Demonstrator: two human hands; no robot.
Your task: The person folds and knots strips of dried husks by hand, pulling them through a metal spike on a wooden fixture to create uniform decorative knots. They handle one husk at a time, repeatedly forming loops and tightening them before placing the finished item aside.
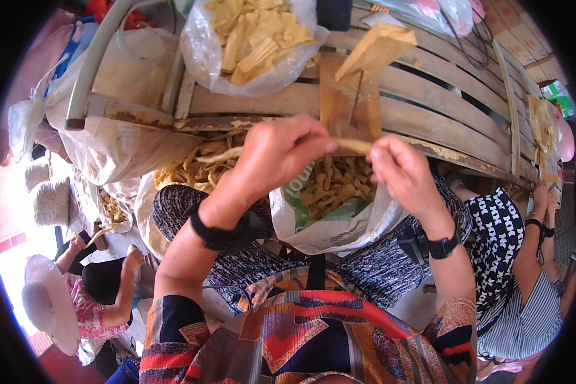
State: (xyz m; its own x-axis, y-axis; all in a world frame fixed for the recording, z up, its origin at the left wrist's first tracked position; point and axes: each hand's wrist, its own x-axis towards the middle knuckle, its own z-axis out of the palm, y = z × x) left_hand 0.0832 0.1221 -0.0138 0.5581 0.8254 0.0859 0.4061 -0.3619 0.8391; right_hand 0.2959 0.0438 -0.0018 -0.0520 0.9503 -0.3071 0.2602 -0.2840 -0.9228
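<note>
- Our left hand (281, 153) is closed around a pale yellow strip (288, 150) of dried plant material, with the fingers curled over it and the thumb pressing from below.
- Our right hand (403, 176) pinches the same strip at its other end, fingertips narrowed onto it, so the strip runs level between the two hands.
- We hold the strip just off the near edge of the wooden slatted tabletop (441, 102), above our lap.
- A free tail of the strip pokes out to the left of our left hand, over a heap of loose strips (192, 169) lying below the tabletop's near edge.
- Right under our hands an open white plastic bag (339, 224) rests on our knees, partly filled with short yellow-brown pieces (333, 185).
- On the tabletop near its near edge, a flat wooden board (342, 102) lies on the slats, with a thin metal spike (356, 96) rising from it and a wedge-shaped wooden block (377, 45) on top of the spike.
- Toward the far left corner of the tabletop sits a clear plastic bag (201, 54) holding pale cut pieces (256, 35).
- We wear a black band on each wrist and a patterned top in red and orange.
- At our left a person in a white hat (48, 301) sits low down; at our right another person in a black-and-white patterned top (499, 224) works by the tabletop's right edge.
</note>
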